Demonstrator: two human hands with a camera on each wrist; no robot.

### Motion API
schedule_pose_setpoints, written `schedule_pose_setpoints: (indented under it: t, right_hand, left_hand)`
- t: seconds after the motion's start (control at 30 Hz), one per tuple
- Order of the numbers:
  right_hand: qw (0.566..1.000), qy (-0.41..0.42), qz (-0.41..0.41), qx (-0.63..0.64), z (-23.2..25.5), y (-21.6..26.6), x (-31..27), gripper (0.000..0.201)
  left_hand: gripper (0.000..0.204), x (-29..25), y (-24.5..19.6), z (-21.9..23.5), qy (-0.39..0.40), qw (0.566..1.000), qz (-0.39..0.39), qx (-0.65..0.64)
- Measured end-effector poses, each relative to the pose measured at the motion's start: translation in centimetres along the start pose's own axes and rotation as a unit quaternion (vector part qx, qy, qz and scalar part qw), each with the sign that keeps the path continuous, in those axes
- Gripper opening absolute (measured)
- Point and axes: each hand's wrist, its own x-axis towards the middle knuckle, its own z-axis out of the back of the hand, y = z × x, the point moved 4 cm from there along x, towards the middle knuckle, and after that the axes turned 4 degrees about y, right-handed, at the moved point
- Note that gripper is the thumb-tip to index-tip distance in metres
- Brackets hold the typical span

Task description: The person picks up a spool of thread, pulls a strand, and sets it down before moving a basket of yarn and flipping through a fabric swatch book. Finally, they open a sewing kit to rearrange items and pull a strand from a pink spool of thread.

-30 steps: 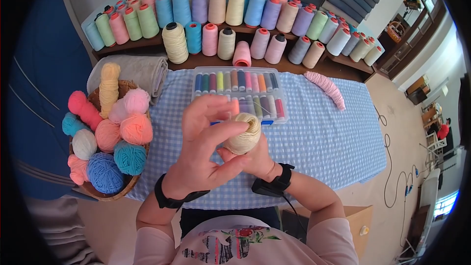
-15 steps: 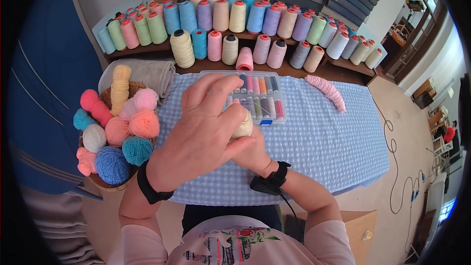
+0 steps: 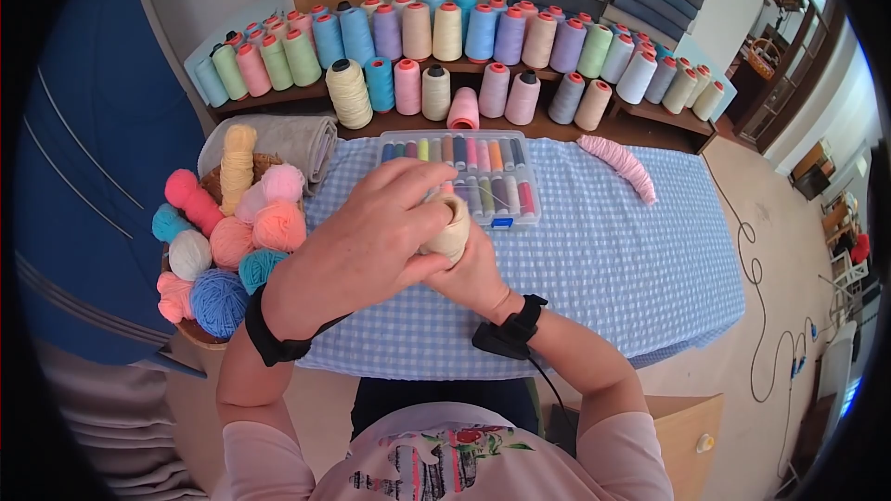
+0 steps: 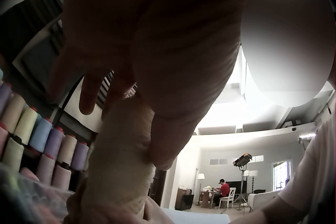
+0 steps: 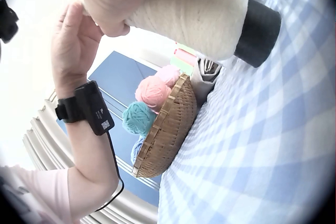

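A cream cone of thread [image 3: 451,234] stands tilted between my two hands above the table. My right hand [image 3: 478,276] grips its lower part; in the right wrist view the cone's black core end [image 5: 260,32] sticks out below that hand. From the left, my left hand [image 3: 362,241] reaches over the top, thumb and index finger round the upper end. The left wrist view shows the left thumb [image 4: 164,153] against the side of the thread cone [image 4: 118,155], with other fingers spread behind it. Part of the cone is hidden by both hands.
A clear box of small thread spools, with a blue latch [image 3: 502,222], lies behind my hands. Left stands a wicker basket [image 5: 178,124] of yarn balls. A pink skein [image 3: 617,167] lies on the checked tablecloth [image 3: 594,278]. Many thread cones line the shelf [image 3: 390,123] at the back.
The left hand swept across the cone, covering most of it half a second ago, and has drawn back so the cone's top shows, thumb and index at it. The right hand keeps its grip.
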Motion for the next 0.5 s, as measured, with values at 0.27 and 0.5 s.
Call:
schedule_pose_setpoints:
  t: [0.27, 0.5]
  right_hand:
    - [0.999, 0.005, -0.005, 0.046, 0.1, 0.1, -0.2, 0.05]
    - [0.998, 0.053, -0.034, 0.026, 0.8, -0.2, -0.9, 0.06]
  left_hand:
    - [0.03, 0.0, 1.2, -1.2, 0.076, 0.993, 0.015, -0.089]
    - [0.028, -0.1, 1.2, -2.7, 0.146, 0.984, 0.051, -0.086]
